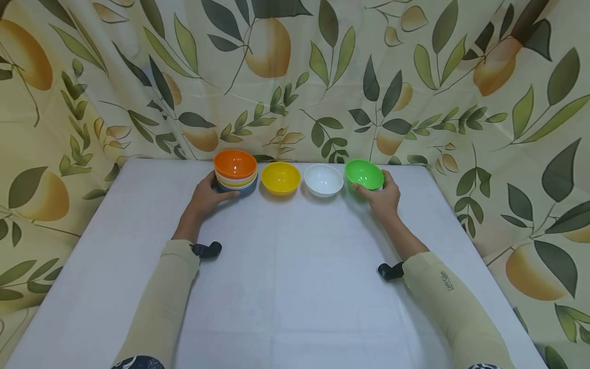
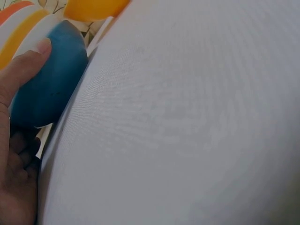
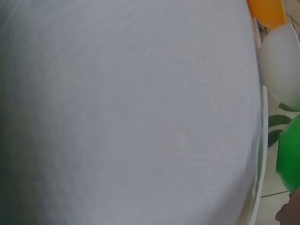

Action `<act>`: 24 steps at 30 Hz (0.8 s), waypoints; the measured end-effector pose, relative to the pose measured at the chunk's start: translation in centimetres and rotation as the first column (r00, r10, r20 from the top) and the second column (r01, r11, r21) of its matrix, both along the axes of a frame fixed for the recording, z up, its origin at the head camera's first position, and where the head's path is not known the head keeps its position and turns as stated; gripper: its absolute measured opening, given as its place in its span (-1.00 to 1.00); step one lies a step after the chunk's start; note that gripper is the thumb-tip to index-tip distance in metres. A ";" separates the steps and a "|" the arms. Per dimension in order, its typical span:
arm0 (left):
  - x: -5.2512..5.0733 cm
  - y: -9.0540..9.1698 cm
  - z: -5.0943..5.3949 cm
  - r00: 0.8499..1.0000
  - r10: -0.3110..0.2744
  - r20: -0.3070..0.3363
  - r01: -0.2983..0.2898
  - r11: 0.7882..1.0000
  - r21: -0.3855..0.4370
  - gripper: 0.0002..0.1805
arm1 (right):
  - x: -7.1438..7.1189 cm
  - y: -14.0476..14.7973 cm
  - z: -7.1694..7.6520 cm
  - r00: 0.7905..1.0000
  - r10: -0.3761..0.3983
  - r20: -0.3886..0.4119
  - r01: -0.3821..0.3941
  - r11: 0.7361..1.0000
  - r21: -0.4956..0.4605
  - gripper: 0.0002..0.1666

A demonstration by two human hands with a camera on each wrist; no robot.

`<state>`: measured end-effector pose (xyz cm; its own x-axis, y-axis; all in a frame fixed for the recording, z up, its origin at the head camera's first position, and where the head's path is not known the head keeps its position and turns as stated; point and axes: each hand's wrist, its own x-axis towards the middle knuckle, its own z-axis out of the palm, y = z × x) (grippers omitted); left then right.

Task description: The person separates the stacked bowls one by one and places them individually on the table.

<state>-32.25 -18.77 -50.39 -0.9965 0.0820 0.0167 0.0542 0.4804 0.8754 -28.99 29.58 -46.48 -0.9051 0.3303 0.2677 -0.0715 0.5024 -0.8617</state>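
At the table's far left, my left hand (image 1: 206,199) grips a stack of nested bowls, with an orange bowl (image 1: 235,163) on top and a blue bowl (image 2: 58,77) at the bottom. White and yellow rims show between them. In the left wrist view the thumb of my left hand (image 2: 18,93) lies on the blue bowl. My right hand (image 1: 383,199) holds a green bowl (image 1: 364,174) by its right side, thumb at the front. The green bowl (image 3: 290,154) is partly cut off in the right wrist view, with a bit of my right hand (image 3: 290,212) below it.
Between the stack and the green bowl, a yellow bowl (image 1: 280,179) and a white bowl (image 1: 323,181) stand upright in a row near the far edge. A white cloth covers the table (image 1: 295,277). Behind hangs a curtain (image 1: 184,77) patterned with leaves and fruit.
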 end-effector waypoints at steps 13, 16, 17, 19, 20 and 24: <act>0.0 0.1 0.4 1.000 0.009 0.007 -0.009 1.000 0.004 0.28 | 0.7 0.7 -0.2 0.992 -0.008 0.127 0.003 0.999 0.043 0.20; 0.0 0.1 0.5 1.000 0.008 0.006 -0.008 1.000 0.003 0.27 | 0.9 0.8 -0.1 0.991 0.002 0.137 -0.009 0.999 0.045 0.19; 0.0 0.1 0.5 1.000 0.008 0.007 -0.008 1.000 0.000 0.28 | 0.9 0.8 -0.1 0.990 0.005 0.140 -0.012 0.999 0.048 0.19; 0.1 0.1 0.6 1.000 0.008 0.009 -0.008 1.000 -0.002 0.27 | 1.0 0.9 0.0 0.989 0.013 0.146 -0.021 0.998 0.052 0.19; 0.1 0.1 0.6 1.000 0.008 0.010 -0.008 1.000 -0.003 0.27 | 1.0 0.9 0.0 0.988 0.015 0.151 -0.024 0.998 0.057 0.19; 0.1 0.2 0.5 1.000 0.010 0.013 -0.010 1.000 -0.006 0.26 | 1.1 1.0 0.1 0.984 0.017 0.177 -0.029 0.998 0.063 0.24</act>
<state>-32.15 -18.61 -49.85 -0.9974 0.0724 0.0032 0.0381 0.4857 0.8733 -27.89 30.62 -46.36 -0.9471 0.2962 0.1236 0.0666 0.5580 -0.8272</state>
